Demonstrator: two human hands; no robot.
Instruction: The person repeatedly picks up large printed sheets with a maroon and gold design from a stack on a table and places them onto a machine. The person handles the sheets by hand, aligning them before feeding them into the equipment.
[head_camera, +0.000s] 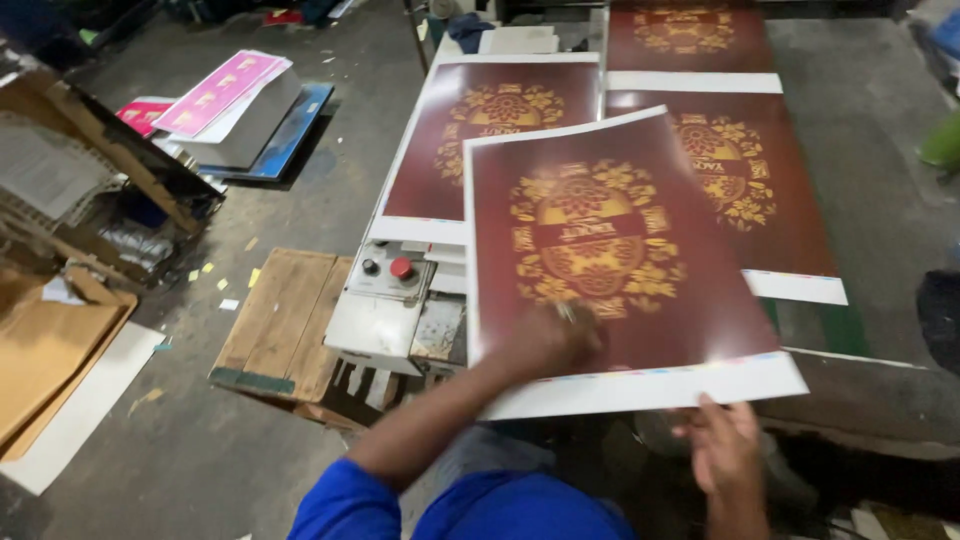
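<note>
Glossy maroon paper sheet (620, 250); rough wooden pallet (280, 320); matt concrete floor (330, 190).

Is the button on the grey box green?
No, the button on the grey box is red, left of the sheet under the left hand.

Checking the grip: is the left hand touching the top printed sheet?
Touching. The head view shows the left hand lying flat on the maroon face of the top sheet, fingers pressed onto it with no gap.

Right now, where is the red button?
In the head view, the red button sits on the grey control box, left of the big maroon sheet and right of the wooden pallet.
</note>
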